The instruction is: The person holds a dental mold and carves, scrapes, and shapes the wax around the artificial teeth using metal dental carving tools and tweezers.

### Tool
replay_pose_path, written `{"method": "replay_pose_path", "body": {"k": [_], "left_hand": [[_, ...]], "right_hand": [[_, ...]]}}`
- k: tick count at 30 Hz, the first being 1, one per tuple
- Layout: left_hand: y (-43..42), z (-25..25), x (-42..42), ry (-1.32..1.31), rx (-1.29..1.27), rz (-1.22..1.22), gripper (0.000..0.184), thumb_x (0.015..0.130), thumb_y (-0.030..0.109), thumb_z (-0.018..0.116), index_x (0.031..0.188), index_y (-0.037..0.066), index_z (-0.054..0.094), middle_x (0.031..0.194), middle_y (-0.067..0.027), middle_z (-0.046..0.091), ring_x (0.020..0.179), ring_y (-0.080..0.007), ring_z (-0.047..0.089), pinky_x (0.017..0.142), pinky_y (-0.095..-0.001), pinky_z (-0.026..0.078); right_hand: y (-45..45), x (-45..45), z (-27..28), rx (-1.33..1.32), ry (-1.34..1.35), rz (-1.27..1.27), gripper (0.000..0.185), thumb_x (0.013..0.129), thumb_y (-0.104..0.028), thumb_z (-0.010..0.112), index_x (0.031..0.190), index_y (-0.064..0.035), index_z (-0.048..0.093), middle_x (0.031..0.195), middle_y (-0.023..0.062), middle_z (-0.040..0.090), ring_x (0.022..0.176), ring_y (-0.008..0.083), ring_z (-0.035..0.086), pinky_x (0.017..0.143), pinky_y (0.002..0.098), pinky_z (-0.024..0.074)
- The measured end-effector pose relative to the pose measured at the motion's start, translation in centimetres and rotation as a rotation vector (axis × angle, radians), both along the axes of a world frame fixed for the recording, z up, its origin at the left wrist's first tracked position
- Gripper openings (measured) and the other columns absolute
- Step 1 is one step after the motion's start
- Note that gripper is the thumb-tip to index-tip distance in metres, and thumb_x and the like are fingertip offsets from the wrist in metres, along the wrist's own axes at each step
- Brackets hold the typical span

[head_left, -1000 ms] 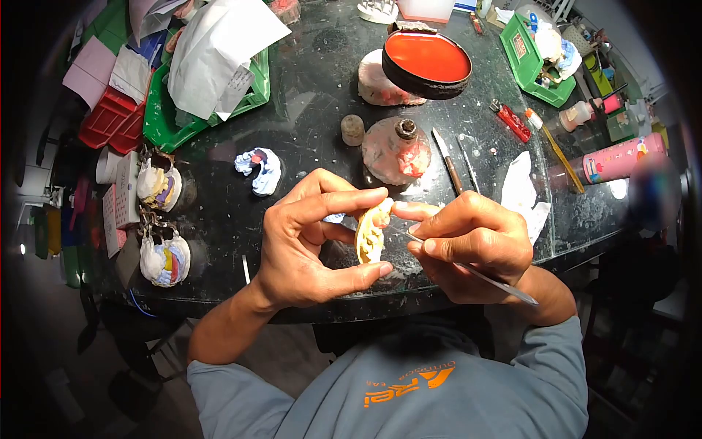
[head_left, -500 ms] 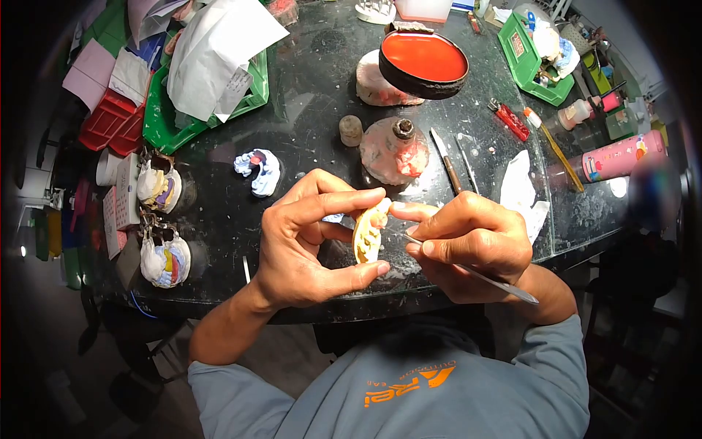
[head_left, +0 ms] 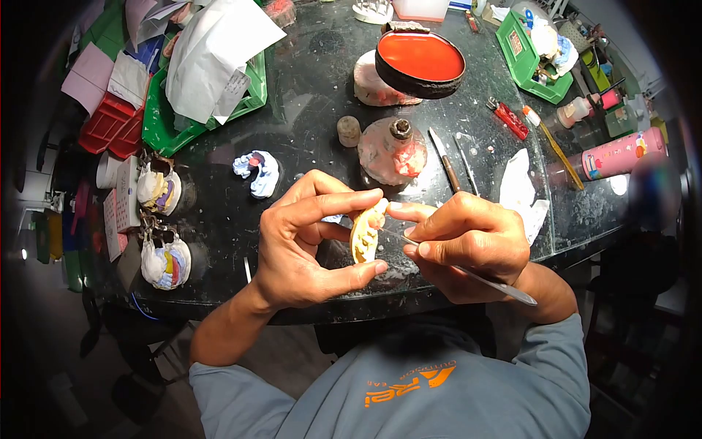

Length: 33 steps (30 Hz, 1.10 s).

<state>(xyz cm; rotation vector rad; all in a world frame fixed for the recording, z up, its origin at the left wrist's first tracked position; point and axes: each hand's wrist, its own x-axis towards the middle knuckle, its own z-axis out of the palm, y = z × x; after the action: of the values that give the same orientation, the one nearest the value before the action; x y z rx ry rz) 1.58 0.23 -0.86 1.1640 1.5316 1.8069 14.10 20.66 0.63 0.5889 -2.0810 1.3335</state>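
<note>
My left hand (head_left: pixel 303 249) grips a yellowish dental model (head_left: pixel 363 238) by its edges, between thumb and fingers. In my right hand (head_left: pixel 475 249) is a thin metal tool (head_left: pixel 497 284), held like a pen, its fine tip at the model's right side. One finger of that hand touches the model's upper end. Beyond the hands stand a glass burner (head_left: pixel 391 152) and a small round jar (head_left: pixel 349 132). A blue-and-white dental cast (head_left: pixel 257 173) lies to the left, and a knife (head_left: pixel 445 159) rests right of the burner.
A round pan of red wax (head_left: pixel 420 57) stands at the back. Two articulated casts (head_left: pixel 159 186) and a green bin (head_left: pixel 164 132) with papers are on the left. On the right are a red lighter (head_left: pixel 510 119), crumpled tissue (head_left: pixel 521 192), a pink bottle (head_left: pixel 621 155) and another green bin (head_left: pixel 519 62).
The model has turned slightly within my left hand's grip. Both hands keep nearly the same pose, and the view has shifted a little.
</note>
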Motion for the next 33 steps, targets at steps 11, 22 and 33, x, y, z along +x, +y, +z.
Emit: {"method": "replay_pose_path", "body": {"k": [11, 22, 33], "left_hand": [[0.2, 0.3, 0.6, -0.485, 0.010, -0.153, 0.069, 0.081, -0.003, 0.085, 0.141, -0.008, 0.053, 0.124, -0.0120, 0.058, 0.117, -0.0242, 0.068, 0.096, -0.0306, 0.061], [0.6, -0.6, 1.2, -0.685, -0.093, -0.185, 0.076, 0.091, 0.029, 0.082, 0.147, -0.008, 0.045, 0.140, -0.0229, 0.058, 0.121, -0.0265, 0.067, 0.097, -0.0349, 0.062], [0.5, 0.1, 0.9, -0.688, -0.083, -0.204, 0.069, 0.105, 0.051, 0.054, 0.142, -0.007, 0.045, 0.129, -0.0229, 0.065, 0.114, -0.0301, 0.071, 0.092, -0.0388, 0.064]], "right_hand": [[-0.6, 0.4, -0.2, -0.070, 0.013, -0.174, 0.020, 0.075, 0.014, 0.080, 0.086, 0.0022, 0.067, 0.085, 0.0142, 0.070, 0.085, 0.0293, 0.078, 0.081, 0.0407, 0.0670], [-0.5, 0.2, -0.8, 0.003, 0.051, -0.251, 0.020, 0.075, 0.010, 0.082, 0.090, 0.0020, 0.072, 0.088, 0.0160, 0.072, 0.090, 0.0321, 0.078, 0.073, 0.0346, 0.0652], [-0.6, 0.3, -0.6, -0.069, 0.049, -0.241, 0.024, 0.074, 0.013, 0.081, 0.093, 0.0029, 0.069, 0.087, 0.0175, 0.071, 0.091, 0.0317, 0.078, 0.075, 0.0355, 0.0652]]}}
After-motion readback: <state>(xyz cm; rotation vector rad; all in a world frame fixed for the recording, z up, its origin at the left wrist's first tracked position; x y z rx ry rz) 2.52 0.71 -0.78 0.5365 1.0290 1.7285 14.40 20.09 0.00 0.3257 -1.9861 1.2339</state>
